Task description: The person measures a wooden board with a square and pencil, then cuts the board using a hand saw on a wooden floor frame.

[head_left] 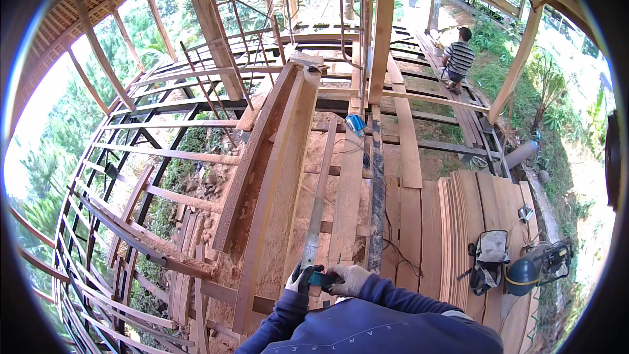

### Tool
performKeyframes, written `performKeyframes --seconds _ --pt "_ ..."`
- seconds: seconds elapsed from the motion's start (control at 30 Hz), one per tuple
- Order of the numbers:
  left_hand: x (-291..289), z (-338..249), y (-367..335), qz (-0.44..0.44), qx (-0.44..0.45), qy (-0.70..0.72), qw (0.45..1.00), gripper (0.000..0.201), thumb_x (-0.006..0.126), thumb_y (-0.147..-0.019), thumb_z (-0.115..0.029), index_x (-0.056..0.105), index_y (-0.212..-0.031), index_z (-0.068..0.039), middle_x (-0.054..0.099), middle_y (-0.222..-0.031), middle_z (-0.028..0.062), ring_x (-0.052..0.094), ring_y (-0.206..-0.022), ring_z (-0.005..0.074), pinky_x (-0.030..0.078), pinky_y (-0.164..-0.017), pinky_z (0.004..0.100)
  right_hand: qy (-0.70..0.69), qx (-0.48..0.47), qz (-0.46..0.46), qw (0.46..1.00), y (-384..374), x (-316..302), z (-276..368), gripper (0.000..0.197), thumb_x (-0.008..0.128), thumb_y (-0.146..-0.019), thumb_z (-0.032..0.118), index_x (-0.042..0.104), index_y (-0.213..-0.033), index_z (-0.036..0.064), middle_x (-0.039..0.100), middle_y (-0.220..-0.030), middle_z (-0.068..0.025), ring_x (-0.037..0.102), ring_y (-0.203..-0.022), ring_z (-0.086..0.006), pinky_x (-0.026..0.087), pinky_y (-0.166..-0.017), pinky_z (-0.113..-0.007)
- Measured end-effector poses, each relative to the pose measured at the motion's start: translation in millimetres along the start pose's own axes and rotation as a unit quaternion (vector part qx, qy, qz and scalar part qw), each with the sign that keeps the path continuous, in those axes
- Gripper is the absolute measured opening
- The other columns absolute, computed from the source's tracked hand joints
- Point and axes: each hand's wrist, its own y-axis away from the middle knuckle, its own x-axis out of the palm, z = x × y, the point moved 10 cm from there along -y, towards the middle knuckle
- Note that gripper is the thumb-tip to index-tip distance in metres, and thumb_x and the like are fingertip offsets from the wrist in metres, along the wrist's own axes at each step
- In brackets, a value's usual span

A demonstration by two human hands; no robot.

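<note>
Wooden planks point(419, 223) cover part of the floor frame point(164, 124); gloved hands, left point(298, 280) and right point(347, 280), grip a long metal ruler point(314, 223).

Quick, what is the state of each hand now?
Left hand: gloved, closed around the near end of the long metal ruler.
Right hand: gloved, closed on a small teal tool at that same end.

— What is the person wearing on the arms?

— Dark navy-blue long fabric sleeves, wrinkling at the elbows (pale lettering is showing on the cloth, upside down from here).

— And on the hands?

— Both are wearing pale knit work gloves: the left hand point(299, 280) with dark patches, the right hand point(349, 279) looking greyish-white.
</note>
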Motion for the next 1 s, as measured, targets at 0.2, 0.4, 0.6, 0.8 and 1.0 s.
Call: performKeyframes --seconds 0.2,0.4,0.6,0.8,1.0 --pt "22 27 -5 0.033 0.017 -0.061 0.997 0.030 0.055 -0.101 -0.013 0.059 -0.126 0.002 0.068 -0.114 0.0106 0.064 -0.106 0.0204 0.051 -0.092 0.0313 0.114 0.029 -0.070 0.991 7 -2 -18 0.043 0.076 -0.075 0.034 0.064 -0.107 0.0082 0.070 -0.094 -0.0212 0.069 -0.086 -0.0378 0.055 -0.078 -0.044" --pt "45 131 -3 0.217 -0.114 0.016 0.969 0.038 0.056 -0.101 -0.012 0.054 -0.135 0.005 0.066 -0.122 0.0084 0.062 -0.110 0.0160 0.049 -0.096 0.0297 0.096 0.040 -0.167 0.980 52 5 -70 0.035 0.076 -0.071 0.034 0.067 -0.093 0.0080 0.069 -0.083 -0.0182 0.068 -0.081 -0.0376 0.054 -0.074 -0.046" --pt "80 190 49 0.369 -0.156 -0.083 0.912 0.029 0.053 -0.102 -0.016 0.059 -0.126 -0.002 0.066 -0.124 0.0124 0.062 -0.115 0.0253 0.049 -0.100 0.0333 -0.010 0.342 -0.264 0.902 205 23 -199 0.036 0.073 -0.075 0.036 0.068 -0.092 0.0045 0.069 -0.088 -0.0218 0.067 -0.087 -0.0406 0.052 -0.076 -0.045" --pt "109 216 86 0.546 0.117 -0.305 0.771 0.030 0.059 -0.098 -0.027 0.064 -0.122 -0.010 0.069 -0.116 0.0123 0.066 -0.105 0.0301 0.051 -0.094 0.0352 -0.355 0.570 -0.374 0.640 387 184 -293 0.044 0.067 -0.079 0.040 0.072 -0.098 0.0005 0.072 -0.086 -0.0213 0.072 -0.084 -0.0338 0.054 -0.079 -0.041" --pt "91 257 31 0.378 -0.159 -0.219 0.886 0.035 0.067 -0.095 -0.030 0.066 -0.121 -0.006 0.073 -0.100 0.0086 0.067 -0.083 0.0164 0.053 -0.074 0.0293 -0.226 0.651 -0.367 0.625 474 231 -312 0.052 0.067 -0.080 0.044 0.072 -0.109 0.0011 0.073 -0.092 -0.0218 0.072 -0.090 -0.0345 0.055 -0.083 -0.039"
